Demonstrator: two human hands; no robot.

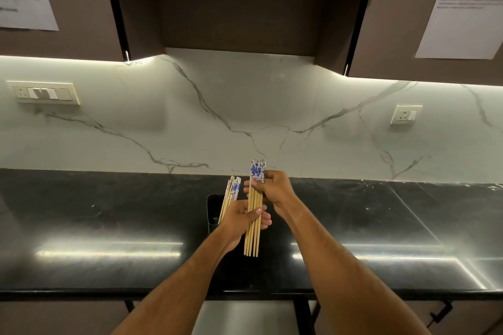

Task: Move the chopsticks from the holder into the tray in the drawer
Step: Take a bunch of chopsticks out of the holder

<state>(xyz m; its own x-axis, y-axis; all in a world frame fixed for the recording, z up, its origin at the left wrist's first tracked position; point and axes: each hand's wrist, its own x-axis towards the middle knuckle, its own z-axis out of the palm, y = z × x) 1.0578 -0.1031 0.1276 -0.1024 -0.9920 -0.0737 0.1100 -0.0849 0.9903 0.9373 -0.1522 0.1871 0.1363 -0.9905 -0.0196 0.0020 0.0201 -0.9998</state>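
Observation:
A bundle of several wooden chopsticks [252, 236] with blue-and-white patterned tops is held upright above the black counter. My right hand [275, 187] grips the bundle near its patterned tops. My left hand [245, 219] wraps around the bundle's middle. Behind my left hand stands a dark holder [213, 207] with several more chopsticks [230, 193] leaning in it. A pale drawer [245, 315] shows below the counter edge; its tray cannot be made out.
The black glossy counter [109, 226] runs the full width, backed by a white marble wall [245, 117] with a switch panel [45, 93] at left and a socket [405, 115] at right. Dark cabinets [245, 8] hang overhead.

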